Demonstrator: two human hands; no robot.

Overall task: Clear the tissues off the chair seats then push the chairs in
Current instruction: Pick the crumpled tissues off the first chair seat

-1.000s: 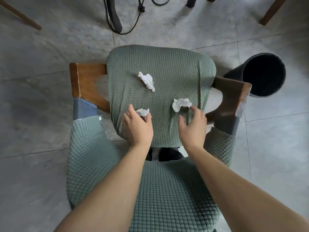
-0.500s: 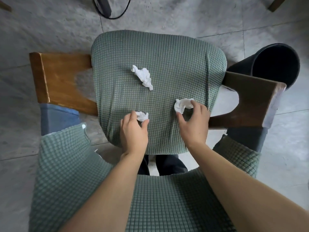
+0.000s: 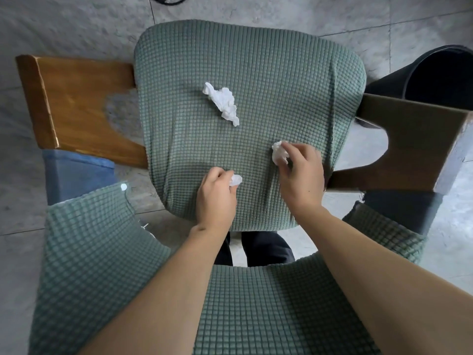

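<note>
While each hand pinches a tissue in its fingers, left hand (image 3: pixel 216 198) and right hand (image 3: pixel 300 172), on the chair seat (image 3: pixel 256 60), clearing is under way; next, lift both and collect the third tissue (image 3: pixel 222 102) mid-seat.

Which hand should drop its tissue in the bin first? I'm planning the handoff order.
Right, probably. The right hand pinches its tissue on the side of the seat nearest the black bin; the left hand would have to cross over.
</note>
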